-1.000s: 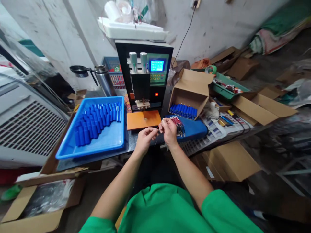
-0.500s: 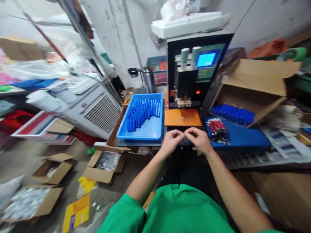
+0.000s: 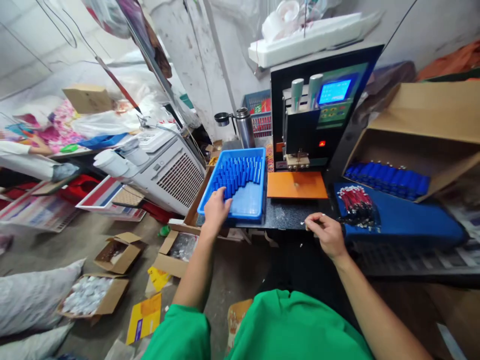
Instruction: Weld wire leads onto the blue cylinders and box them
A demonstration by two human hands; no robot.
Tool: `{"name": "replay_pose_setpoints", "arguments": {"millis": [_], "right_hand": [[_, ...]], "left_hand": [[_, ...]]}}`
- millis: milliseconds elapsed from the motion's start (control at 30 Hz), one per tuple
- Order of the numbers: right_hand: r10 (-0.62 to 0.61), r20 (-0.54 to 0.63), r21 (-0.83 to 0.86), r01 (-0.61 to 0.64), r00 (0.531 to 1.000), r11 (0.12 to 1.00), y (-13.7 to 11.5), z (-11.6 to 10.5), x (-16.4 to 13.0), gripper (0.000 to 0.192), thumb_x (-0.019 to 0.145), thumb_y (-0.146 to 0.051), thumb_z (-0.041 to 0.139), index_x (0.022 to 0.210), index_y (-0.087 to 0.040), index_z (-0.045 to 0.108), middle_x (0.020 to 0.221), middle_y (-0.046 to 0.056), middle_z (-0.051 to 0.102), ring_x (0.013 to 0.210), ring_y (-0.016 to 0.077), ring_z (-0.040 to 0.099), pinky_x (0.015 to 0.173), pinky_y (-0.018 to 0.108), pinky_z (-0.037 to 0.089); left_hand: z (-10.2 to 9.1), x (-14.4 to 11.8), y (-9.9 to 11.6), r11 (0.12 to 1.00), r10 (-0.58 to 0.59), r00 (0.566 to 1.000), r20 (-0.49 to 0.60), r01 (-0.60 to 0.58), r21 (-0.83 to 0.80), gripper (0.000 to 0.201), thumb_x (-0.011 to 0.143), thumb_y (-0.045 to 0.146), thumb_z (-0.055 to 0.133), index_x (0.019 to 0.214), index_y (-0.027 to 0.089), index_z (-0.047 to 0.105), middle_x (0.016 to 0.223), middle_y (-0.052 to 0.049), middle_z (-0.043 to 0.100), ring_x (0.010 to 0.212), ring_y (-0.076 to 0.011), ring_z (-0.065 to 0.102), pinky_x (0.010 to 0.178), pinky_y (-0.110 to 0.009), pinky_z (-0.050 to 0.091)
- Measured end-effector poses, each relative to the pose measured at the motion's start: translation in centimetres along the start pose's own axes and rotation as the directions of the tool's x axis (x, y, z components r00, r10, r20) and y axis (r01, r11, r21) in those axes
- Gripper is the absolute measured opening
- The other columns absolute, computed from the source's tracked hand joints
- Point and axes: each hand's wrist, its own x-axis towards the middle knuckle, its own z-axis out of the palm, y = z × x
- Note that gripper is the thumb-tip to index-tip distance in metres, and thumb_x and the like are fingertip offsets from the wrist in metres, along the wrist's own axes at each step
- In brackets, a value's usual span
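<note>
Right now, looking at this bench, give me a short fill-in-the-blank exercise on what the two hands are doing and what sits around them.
1. The left hand reaches into the blue plastic tray of blue ____.
2. The right hand rests beside a bundle of red and black ____.
3. The flat orange plate lies in front of the black ____ with the lit blue screen.

Missing words: cylinders; wires; machine
</note>
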Motion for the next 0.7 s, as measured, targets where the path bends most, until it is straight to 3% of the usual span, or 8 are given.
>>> {"name": "replay_pose_setpoints", "arguments": {"millis": [133,300,533,700], "right_hand": [[0.003,0.031,-0.003,-0.003,0.999,1.0,0.6,0.4,-0.7,0.025,0.08,-0.041,0.069,0.067,-0.02,0.067,0.064,0.002,0.064,0.059,0.0165,0.058,0.058,0.029,0.047],[0.017,0.047,0.007,-0.017,0.999,1.0,1.1,0.6,-1.0,0.026,0.08,-0.041,0.068,0.067,-0.019,0.067,0.065,0.003,0.064,0.06,0.0166,0.059,0.059,0.029,0.047],[0.05,0.042,0.008,-0.051,0.998,0.999,1.6,-0.2,-1.4,0.025,0.081,-0.041,0.068,0.068,-0.02,0.067,0.064,0.002,0.063,0.059,0.0163,0.057,0.058,0.029,0.045],[0.088,0.008,0.044,-0.088,0.996,0.995,2.5,-1.0,-1.5,0.026,0.08,-0.042,0.069,0.068,-0.019,0.067,0.064,0.002,0.063,0.059,0.0162,0.058,0.059,0.029,0.046]], "left_hand": [[-0.6,2.4,-1.5,0.939,-0.093,0.987,0.132,0.043,0.34,0.065,0.089,0.035,0.067,0.149,0.024,0.044,0.128,-0.018,0.063,0.115,-0.0336,0.066,0.095,-0.044,0.052],[0.3,3.7,-0.7,0.899,-0.094,0.98,0.178,0.007,0.438,0.056,0.089,0.032,0.066,0.139,0.017,0.048,0.124,-0.021,0.063,0.11,-0.0358,0.068,0.092,-0.043,0.052],[1.2,4.1,-1.0,0.909,-0.089,0.992,0.09,0.044,0.414,0.043,0.087,0.016,0.052,0.129,0.012,0.052,0.119,-0.024,0.063,0.103,-0.0358,0.069,0.086,-0.045,0.051],[1.1,4.2,-1.1,0.968,-0.047,0.994,-0.098,0.069,0.241,0.043,0.08,0.021,0.06,0.122,0.012,0.058,0.111,-0.02,0.066,0.101,-0.0345,0.066,0.084,-0.045,0.052]]}}
